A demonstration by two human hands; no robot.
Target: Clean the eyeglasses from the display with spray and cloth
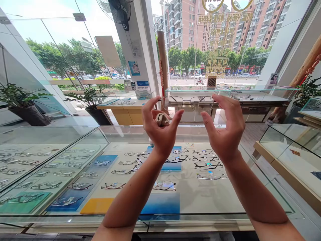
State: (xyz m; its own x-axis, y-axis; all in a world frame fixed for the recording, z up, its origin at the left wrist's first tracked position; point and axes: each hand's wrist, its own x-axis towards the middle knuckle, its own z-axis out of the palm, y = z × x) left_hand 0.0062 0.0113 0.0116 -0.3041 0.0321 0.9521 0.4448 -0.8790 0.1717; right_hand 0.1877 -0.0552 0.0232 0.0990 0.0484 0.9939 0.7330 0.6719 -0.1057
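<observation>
A pair of thin metal-framed glasses (189,104) is held up level between my two hands, above the glass display counter. My left hand (160,129) grips the left side of the frame with its fingertips and also keeps a crumpled beige cloth (162,119) against the palm. At the frame's right side, my right hand (225,127) has its index fingertip against the edge, its thumb lower near the right lens. Both lenses are clear, and the street shows through them.
Below my arms, a glass display counter (190,201) holds rows of glasses on blue and white panels. More glass cases stand at left, right and ahead. Potted plants (94,103) flank the windows, and a wall fan (116,11) hangs above.
</observation>
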